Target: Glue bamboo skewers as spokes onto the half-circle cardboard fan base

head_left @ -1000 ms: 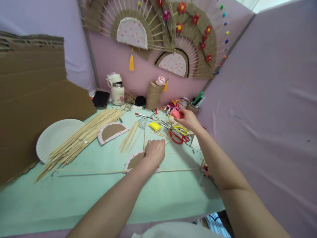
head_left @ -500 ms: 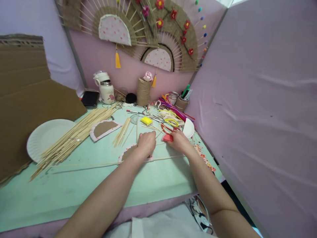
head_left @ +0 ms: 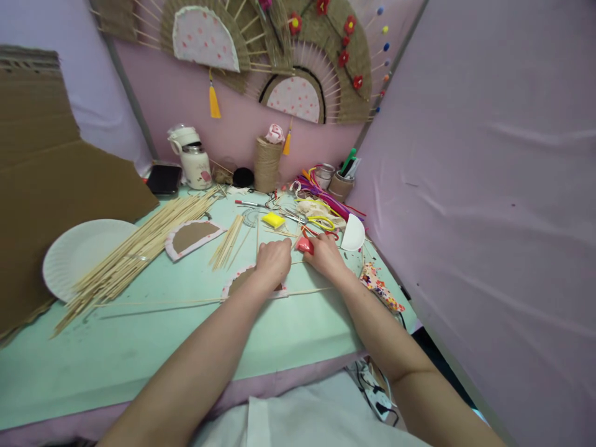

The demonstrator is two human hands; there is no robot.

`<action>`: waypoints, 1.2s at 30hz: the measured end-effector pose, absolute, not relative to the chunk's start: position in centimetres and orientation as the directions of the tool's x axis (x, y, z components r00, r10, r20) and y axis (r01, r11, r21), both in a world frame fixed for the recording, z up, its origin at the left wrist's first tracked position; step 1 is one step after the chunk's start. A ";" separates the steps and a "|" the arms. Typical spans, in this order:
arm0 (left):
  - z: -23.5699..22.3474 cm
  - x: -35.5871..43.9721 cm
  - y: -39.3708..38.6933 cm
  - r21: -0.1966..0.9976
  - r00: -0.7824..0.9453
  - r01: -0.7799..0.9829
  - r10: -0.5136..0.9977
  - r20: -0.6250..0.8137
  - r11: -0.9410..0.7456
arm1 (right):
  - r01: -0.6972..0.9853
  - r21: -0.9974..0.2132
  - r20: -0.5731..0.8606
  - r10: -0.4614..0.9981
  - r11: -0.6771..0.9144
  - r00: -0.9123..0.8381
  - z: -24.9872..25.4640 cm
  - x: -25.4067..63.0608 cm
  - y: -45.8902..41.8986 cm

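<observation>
Centrally, two hands meet over a pale green counter (head_left: 153, 351) enclosed by cloth-covered walls.

The right hand (head_left: 326, 256) pinches a red packet (head_left: 305, 246) just beside the left hand (head_left: 275, 259), whose fingers curl over a dotted-edged half-disc (head_left: 239, 282); whether they grip anything cannot be told. At left, bundled sticks (head_left: 139, 251) overlap a white plate (head_left: 63, 254) beside a large cardboard sheet (head_left: 41, 180). Along the rear stand a flask (head_left: 196, 166) and a twine spool (head_left: 267, 164); decorated fans (head_left: 350, 107) hang on the pink back wall (head_left: 167, 93). A lilac wall (head_left: 465, 186), lightly creased, bounds the right side.
</observation>
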State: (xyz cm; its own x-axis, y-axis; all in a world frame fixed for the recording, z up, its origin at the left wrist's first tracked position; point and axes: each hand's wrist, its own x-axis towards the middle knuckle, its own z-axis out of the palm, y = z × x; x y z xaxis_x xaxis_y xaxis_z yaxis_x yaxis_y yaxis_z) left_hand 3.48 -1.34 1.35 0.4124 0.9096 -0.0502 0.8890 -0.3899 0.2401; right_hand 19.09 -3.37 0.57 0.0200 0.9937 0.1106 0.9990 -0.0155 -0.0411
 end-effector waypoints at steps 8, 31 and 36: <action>1.2 3.4 -1.5 0.239 0.419 0.884 0.908 -0.028 -0.401 | 0.998 -0.006 0.135 0.988 -0.069 0.069 0.7 19.0 -4.2; 1.3 3.5 -1.8 0.196 0.428 0.886 0.904 0.003 -0.420 | 0.987 -0.157 0.189 0.981 -0.020 0.050 -0.9 19.5 -3.0; 1.3 3.5 -1.7 0.194 0.421 0.890 0.907 -0.003 -0.412 | 0.981 -0.188 0.189 0.979 -0.043 0.079 -0.9 20.0 -3.6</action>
State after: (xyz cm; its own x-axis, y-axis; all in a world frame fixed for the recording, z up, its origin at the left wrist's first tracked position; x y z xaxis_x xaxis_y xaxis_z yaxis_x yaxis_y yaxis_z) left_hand 3.52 -1.72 1.31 0.4207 0.9072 -0.0027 0.8901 -0.4123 0.1942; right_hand 19.98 -3.65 -0.89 0.0790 0.9788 0.1887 0.9812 -0.0428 -0.1883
